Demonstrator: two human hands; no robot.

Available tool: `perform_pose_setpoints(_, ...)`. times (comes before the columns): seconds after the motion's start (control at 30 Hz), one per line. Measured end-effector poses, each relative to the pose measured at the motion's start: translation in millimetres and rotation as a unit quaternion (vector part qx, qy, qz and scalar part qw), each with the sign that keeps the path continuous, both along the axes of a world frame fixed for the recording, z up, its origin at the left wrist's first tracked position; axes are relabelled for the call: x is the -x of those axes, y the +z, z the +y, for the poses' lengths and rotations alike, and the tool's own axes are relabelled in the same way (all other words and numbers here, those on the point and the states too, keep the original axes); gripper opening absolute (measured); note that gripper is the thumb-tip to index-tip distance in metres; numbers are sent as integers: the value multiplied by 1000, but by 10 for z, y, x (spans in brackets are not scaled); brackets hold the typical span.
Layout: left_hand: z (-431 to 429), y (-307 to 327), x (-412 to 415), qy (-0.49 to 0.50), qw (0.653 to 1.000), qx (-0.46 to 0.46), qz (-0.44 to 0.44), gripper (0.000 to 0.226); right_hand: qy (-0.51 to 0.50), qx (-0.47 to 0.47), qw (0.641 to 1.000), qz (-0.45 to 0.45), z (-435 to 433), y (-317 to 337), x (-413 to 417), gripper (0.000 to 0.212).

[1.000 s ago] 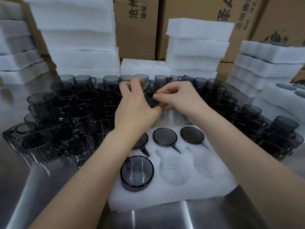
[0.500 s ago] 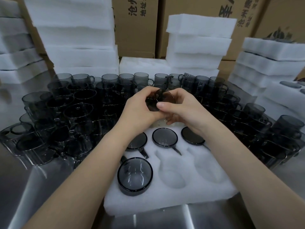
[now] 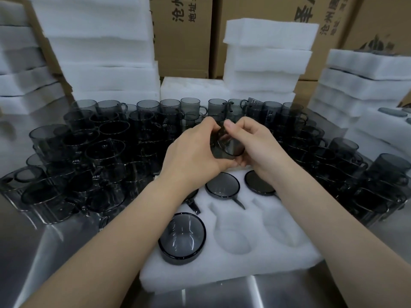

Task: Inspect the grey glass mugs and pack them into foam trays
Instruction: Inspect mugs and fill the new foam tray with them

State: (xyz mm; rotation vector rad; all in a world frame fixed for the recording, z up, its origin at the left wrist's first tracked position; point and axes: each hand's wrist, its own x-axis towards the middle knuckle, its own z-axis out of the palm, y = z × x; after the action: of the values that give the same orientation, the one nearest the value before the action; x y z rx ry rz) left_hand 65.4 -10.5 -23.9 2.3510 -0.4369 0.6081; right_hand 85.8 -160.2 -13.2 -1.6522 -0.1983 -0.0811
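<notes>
White foam tray [image 3: 233, 274] at 6 o'clock held four seated grey glass mugs [image 3: 182, 235]; two pockets [image 3: 235, 237] at 5 o'clock were vacant. At 12 o'clock, left hand [image 3: 191, 156] and right hand [image 3: 255, 150] together gripped a fifth mug [image 3: 230, 146] for inspection. Beyond, many loose mugs [image 3: 106, 152] stood unpacked.

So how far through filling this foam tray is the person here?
Done: four grey glass mugs sit in the white foam tray, three in the back row and one front left. In hand: the left hand and right hand grip a fifth grey mug above the tray. Left: two empty front pockets, plus many loose grey mugs crowding the steel table.
</notes>
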Motion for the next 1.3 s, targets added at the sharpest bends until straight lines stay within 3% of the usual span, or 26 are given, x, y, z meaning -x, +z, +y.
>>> perform_pose_setpoints(0.17, 5, -17, -40, 4, 998, 57, -18, 58, 62, -90, 993, 50, -39, 22, -13, 19)
perform_pose_setpoints(0.3, 26, -44, -64, 41, 995, 80, -39, 58, 136, -140, 979, 56, -33, 10, -17, 32)
perform_pose_setpoints(0.43, 35, -40, -66, 50, 995, 87, -31, 58, 199, -117, 973, 21, -49, -28, -2, 48)
perform_pose_setpoints(0.53, 28, -29, -61, 44, 995, 79, -31, 51, 183, -99, 978, 1, -31, -43, -8, 55)
perform_pose_setpoints(0.73, 20, -12, -15, 4, 999, 18, -44, 55, 43, 21, 997, -55, 26, -108, -3, 39)
perform_pose_setpoints(0.93, -9, -20, 5, -33, 998, 2, -52, 59, -47, 37, 990, -126, 46, -96, -20, 26)
perform_pose_setpoints(1.13, 5, 10, -9, -9, 992, 109, -58, 58, 26, -123, 992, -24, 12, 2, 2, 29)
perform_pose_setpoints(1.3, 4, 27, 62, -54, 980, 175, -75, 64, 108, -90, 990, -11, -24, -9, -11, 33)
